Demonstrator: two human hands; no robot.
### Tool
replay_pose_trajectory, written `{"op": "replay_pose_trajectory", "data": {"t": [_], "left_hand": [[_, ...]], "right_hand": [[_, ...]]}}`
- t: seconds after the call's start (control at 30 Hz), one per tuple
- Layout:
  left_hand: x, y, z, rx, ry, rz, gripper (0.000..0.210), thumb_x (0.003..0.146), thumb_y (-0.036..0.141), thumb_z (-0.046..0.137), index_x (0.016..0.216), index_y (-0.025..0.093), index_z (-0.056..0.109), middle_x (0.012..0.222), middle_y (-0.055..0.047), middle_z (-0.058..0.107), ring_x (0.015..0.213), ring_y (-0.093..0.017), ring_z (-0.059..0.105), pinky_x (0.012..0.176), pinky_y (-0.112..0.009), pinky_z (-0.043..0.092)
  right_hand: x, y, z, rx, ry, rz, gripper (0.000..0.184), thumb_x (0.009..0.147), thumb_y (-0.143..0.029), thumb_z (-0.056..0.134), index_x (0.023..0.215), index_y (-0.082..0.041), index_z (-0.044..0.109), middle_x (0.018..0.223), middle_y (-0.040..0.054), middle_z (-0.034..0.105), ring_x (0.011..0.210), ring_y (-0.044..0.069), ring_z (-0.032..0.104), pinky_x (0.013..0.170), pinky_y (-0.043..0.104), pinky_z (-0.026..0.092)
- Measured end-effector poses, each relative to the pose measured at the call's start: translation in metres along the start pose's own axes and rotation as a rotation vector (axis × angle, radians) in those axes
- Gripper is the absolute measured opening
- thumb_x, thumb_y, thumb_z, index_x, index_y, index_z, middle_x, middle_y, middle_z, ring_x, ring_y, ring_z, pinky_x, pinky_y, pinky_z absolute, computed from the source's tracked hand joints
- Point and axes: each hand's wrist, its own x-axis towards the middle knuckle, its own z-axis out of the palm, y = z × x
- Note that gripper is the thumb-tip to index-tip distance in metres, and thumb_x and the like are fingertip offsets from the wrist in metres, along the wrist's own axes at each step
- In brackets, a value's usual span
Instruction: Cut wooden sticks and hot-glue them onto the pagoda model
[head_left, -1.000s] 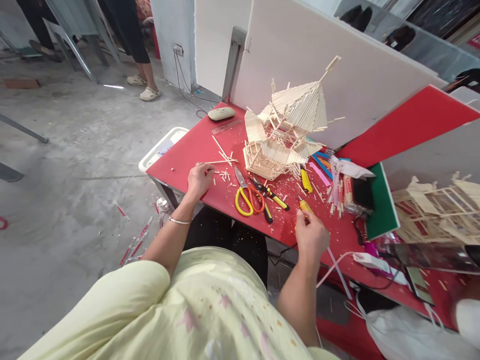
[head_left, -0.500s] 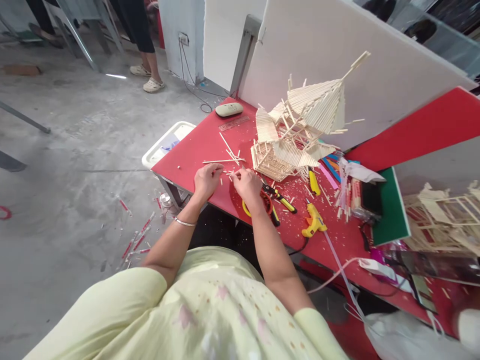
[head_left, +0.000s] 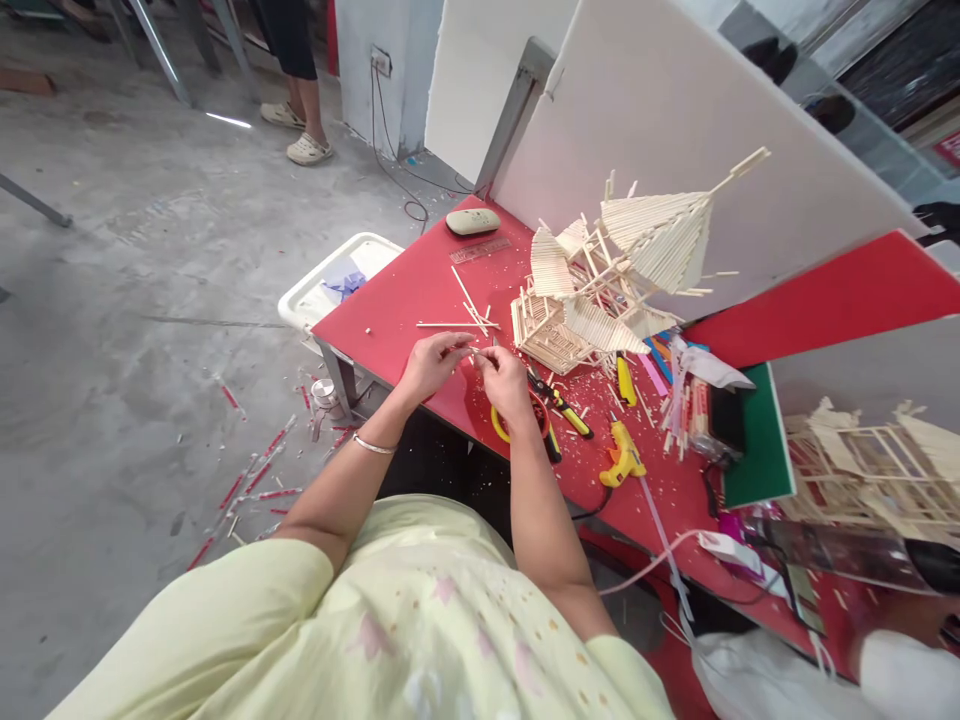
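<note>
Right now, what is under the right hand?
Beneath the right hand, scissors show in part: a yellow loop on one side, a red one on the other. The pivot and most of the blades are covered; anything else there is hidden.

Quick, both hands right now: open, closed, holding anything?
Left hand: fingers bent inward; whether it grips anything cannot be told.
Right hand: fingertips closed, apparently on a small stick piece.
</note>
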Motion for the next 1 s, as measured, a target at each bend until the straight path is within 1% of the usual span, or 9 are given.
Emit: {"op": "replay_pose_trajectory", "data": {"t": [0.07, 0.17, 0.4, 0.5, 0.63, 0.77, 0.87, 1.0], "left_hand": [[0.000, 0.000, 0.000, -0.045, -0.036, -0.033, 0.023, 0.089, 0.031, 0.063, 0.103, 0.020, 0.078, 0.086, -0.004, 0.076, 0.065, -0.013, 0.063, 0.064, -0.023, 0.050], [0.001, 0.000, -0.001, -0.077, -0.041, -0.064, 0.018, 0.087, 0.027, 0.062, 0.093, 0.019, 0.077, 0.079, -0.003, 0.074, 0.062, -0.012, 0.062, 0.060, -0.022, 0.049], [-0.001, 0.006, -0.001, -0.040, -0.040, -0.075, 0.016, 0.085, 0.031, 0.065, 0.090, 0.018, 0.074, 0.073, -0.002, 0.071, 0.055, -0.011, 0.058, 0.053, -0.021, 0.046], [0.000, 0.008, -0.001, -0.040, -0.059, -0.079, 0.017, 0.086, 0.032, 0.065, 0.089, 0.018, 0.072, 0.071, -0.002, 0.070, 0.058, -0.012, 0.062, 0.055, -0.022, 0.047], [0.000, 0.007, -0.001, -0.043, -0.073, -0.078, 0.020, 0.088, 0.037, 0.065, 0.089, 0.018, 0.071, 0.075, -0.002, 0.071, 0.063, -0.014, 0.065, 0.056, -0.022, 0.048], [0.000, 0.005, 0.000, -0.037, -0.074, -0.087, 0.022, 0.089, 0.040, 0.064, 0.091, 0.019, 0.071, 0.075, -0.002, 0.071, 0.065, -0.015, 0.067, 0.057, -0.022, 0.048], [0.000, 0.005, 0.000, -0.019, -0.064, -0.090, 0.021, 0.089, 0.039, 0.064, 0.090, 0.020, 0.071, 0.077, -0.002, 0.072, 0.067, -0.015, 0.068, 0.059, -0.022, 0.047], [0.001, 0.005, 0.000, 0.032, -0.046, -0.069, 0.020, 0.088, 0.038, 0.065, 0.088, 0.019, 0.072, 0.076, -0.002, 0.071, 0.064, -0.014, 0.064, 0.060, -0.023, 0.047]], "right_hand": [[-0.003, 0.001, 0.002, 0.087, 0.008, -0.012, 0.025, 0.096, -0.039, 0.055, 0.101, -0.021, 0.071, 0.098, 0.0052, 0.077, 0.085, 0.018, 0.070, 0.078, 0.030, 0.053], [-0.006, 0.003, 0.005, 0.198, 0.038, -0.026, 0.026, 0.094, -0.039, 0.057, 0.105, -0.021, 0.072, 0.101, 0.0058, 0.078, 0.090, 0.019, 0.071, 0.083, 0.031, 0.055], [-0.008, 0.005, 0.004, 0.343, 0.117, -0.040, 0.029, 0.091, -0.040, 0.063, 0.110, -0.020, 0.071, 0.103, 0.0070, 0.076, 0.092, 0.019, 0.071, 0.085, 0.032, 0.056], [-0.008, 0.003, 0.004, 0.383, 0.128, -0.037, 0.032, 0.090, -0.042, 0.065, 0.112, -0.020, 0.070, 0.103, 0.0063, 0.075, 0.092, 0.018, 0.070, 0.085, 0.031, 0.056], [-0.008, 0.005, 0.007, 0.474, 0.129, 0.001, 0.035, 0.088, -0.048, 0.067, 0.110, -0.021, 0.071, 0.101, 0.0051, 0.075, 0.091, 0.018, 0.069, 0.085, 0.031, 0.057], [-0.007, 0.009, 0.010, 0.465, 0.119, 0.013, 0.038, 0.088, -0.050, 0.065, 0.111, -0.020, 0.071, 0.103, 0.0061, 0.076, 0.091, 0.018, 0.070, 0.085, 0.032, 0.058], [-0.007, 0.011, 0.011, 0.434, 0.108, 0.004, 0.038, 0.091, -0.049, 0.062, 0.113, -0.019, 0.070, 0.105, 0.0069, 0.076, 0.092, 0.018, 0.070, 0.085, 0.032, 0.058], [-0.006, 0.011, 0.011, 0.344, 0.122, -0.007, 0.034, 0.093, -0.045, 0.058, 0.110, -0.019, 0.071, 0.104, 0.0074, 0.076, 0.092, 0.018, 0.070, 0.087, 0.032, 0.057]]}}
